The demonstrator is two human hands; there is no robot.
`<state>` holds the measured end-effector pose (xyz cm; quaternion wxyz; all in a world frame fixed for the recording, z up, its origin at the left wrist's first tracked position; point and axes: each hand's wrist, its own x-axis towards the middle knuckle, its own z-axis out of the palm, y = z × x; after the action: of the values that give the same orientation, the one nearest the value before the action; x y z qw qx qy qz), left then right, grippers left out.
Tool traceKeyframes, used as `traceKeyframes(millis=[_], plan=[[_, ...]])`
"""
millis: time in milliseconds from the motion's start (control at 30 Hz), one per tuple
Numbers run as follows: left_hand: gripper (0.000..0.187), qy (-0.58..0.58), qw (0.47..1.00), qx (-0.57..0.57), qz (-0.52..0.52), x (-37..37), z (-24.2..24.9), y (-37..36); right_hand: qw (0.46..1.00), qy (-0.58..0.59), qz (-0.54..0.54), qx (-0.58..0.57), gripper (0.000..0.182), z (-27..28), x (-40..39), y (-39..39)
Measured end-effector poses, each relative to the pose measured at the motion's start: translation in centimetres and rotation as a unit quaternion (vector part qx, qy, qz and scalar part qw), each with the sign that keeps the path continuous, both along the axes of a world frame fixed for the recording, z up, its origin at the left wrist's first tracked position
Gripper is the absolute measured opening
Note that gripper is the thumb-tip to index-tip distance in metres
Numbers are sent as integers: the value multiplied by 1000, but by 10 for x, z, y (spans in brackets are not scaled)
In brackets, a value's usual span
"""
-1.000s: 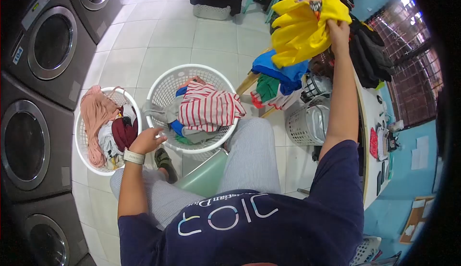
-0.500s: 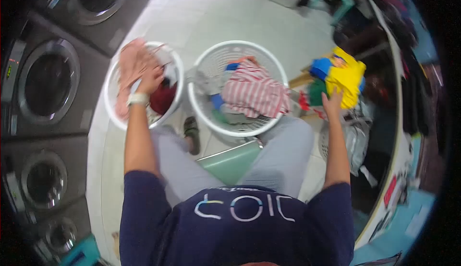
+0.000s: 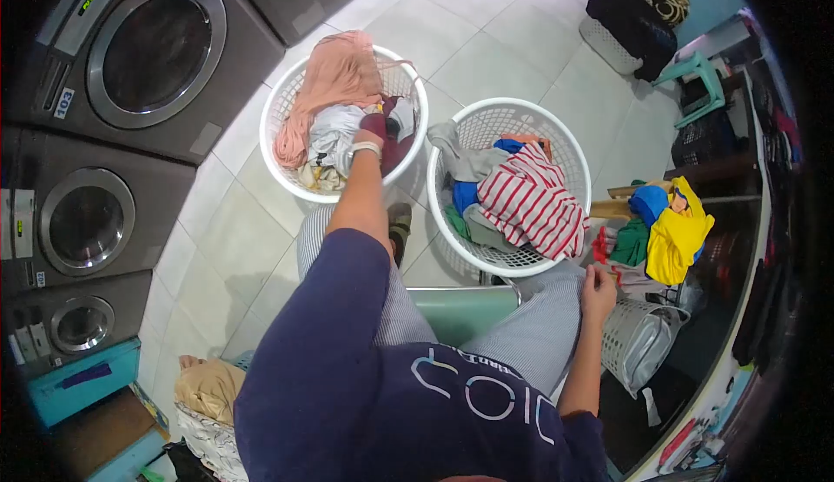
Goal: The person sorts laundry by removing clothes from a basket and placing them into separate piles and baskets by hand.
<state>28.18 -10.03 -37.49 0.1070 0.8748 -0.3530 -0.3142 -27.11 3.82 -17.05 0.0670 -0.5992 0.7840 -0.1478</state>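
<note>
Reaching into the left laundry basket (image 3: 266,126), right hand (image 3: 599,291) hanging by the right knee (image 3: 563,284)

Sticking the left hand (image 3: 368,138) down into the left basket, right up against some maroon cloth (image 3: 395,145). Hiding the fingertips in there, so honestly not being able to tell wide from narrow, or gripping from just touching. Wearing a pale watch (image 3: 366,147) on that same wrist. Seeing the maroon cloth lying toward the right side of the basket, next to a whitish bundle (image 3: 333,134), plus a peach cloth (image 3: 347,65) heaping up at the back and draping down the left side.

Holding the right hand near the right basket (image 3: 552,123), just outside the rim, fingers curling in pretty narrow. Looking at a red-and-white striped cloth (image 3: 534,204) piling up inside that one, alongside a blue cloth (image 3: 466,193) and a grey cloth (image 3: 473,162) flopping onto the left rim.

Sitting behind both baskets, with a green seat (image 3: 460,308) showing between the legs. Spotting a yellow cloth (image 3: 678,239) off to the right, hanging beside a green cloth (image 3: 632,243), above a smaller basket (image 3: 621,334). Also facing a bunch of dark front-loading machines (image 3: 152,52) lining the left side, and a sandal (image 3: 400,221) poking out between the two baskets.
</note>
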Motion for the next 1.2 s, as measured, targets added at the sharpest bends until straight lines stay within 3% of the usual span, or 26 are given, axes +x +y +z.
traceKeyframes(millis=[100, 167, 200, 300, 367, 400, 433, 467, 500, 567, 600, 633, 667, 700, 733, 767, 800, 833, 867, 900, 933, 1000, 1033, 1100, 1167, 1200], plan=[[31, -30, 982, -179, -49, -44, -8, -25, 998, -28, -24, 52, 31, 0, -4, -2], [28, 60, 962, -258, -64, -92, 45, -41, 999, -7, 5, 42, 32, -12, -10, -5], [24, 50, 974, -211, -70, -124, 85, -46, 999, -6, 11, 42, 32, -14, -8, -8], [27, 100, 924, -256, -265, -221, 165, -27, 997, -41, 45, 51, 38, -24, 4, -17], [21, 257, 860, -245, -367, -283, 208, 15, 943, -270, 149, -128, 47, -44, 30, -29], [19, 292, 803, -231, -466, -311, 214, 36, 940, -168, 253, -157, 50, -80, 21, -36], [27, 388, 730, -286, -485, -329, 223, 66, 916, -64, 352, -185, 53, -109, 12, -44], [31, 424, 687, -300, -507, -337, 235, 87, 914, -65, 355, -186, 53, -110, 15, -46], [36, 460, 642, -312, -528, -338, 249, 99, 924, -179, 317, -119, 52, -112, 23, -42], [40, 474, 620, -251, -573, -316, 278, 90, 892, -395, 218, 26, 50, -105, 53, -22], [39, 433, 637, -255, -585, -303, 282, 74, 849, -493, 160, 98, 49, -98, 70, -11], [40, 454, 678, -271, -510, -287, 273, 59, 790, -581, 100, 168, 48, -89, 86, -3], [38, 373, 713, -349, -480, -275, 248, 35, 715, -657, 40, 235, 47, -77, 99, -1], [32, 460, 759, -225, -402, -243, 235, 15, 703, -692, 14, 161, 51, -38, 112, -9], [27, 377, 798, -367, -295, -220, 197, -3, 764, -633, -20, 124, 51, 10, 121, -13], [28, 298, 845, -366, -251, -190, 138, -31, 791, -605, -38, 88, 52, 8, 97, -24], [34, 231, 912, -282, -191, -148, 125, -36, 796, -604, 2, 39, 57, 60, 106, -32], [42, 137, 954, -195, -182, -107, 133, -26, 800, -599, 10, -36, 55, 72, 78, -47], [45, -132, 938, -181, -263, -71, 112, -20, 802, -587, 20, -109, 54, 83, 50, -62], [42, -151, 952, -90, -250, -33, 63, -29, 783, -605, 5, -143, 54, 128, 52, -63], [48, -143, 972, 0, -184, 14, 3, -38, 837, -505, -120, -175, 57, 167, 34, -67], [66, -224, 961, 90, -132, 33, 55, 17, 825, -419, -134, -353, 64, 210, -5, -82], [70, -220, 974, 18, -45, 54, 47, 30, 802, -376, -144, -441, 66, 232, -17, -90], [63, -170, 983, 73, -6, 91, -24, 32, 771, -325, -257, -484, 59, 269, -48, -104], [56, -118, 985, 121, 32, 98, -33, 21, 749, -292, -272, -529, 59, 274, -81, -122], [49, -155, 983, 103, -10, 93, -4, 25, 747, -278, -270, -540, 59, 265, -99, -132]])
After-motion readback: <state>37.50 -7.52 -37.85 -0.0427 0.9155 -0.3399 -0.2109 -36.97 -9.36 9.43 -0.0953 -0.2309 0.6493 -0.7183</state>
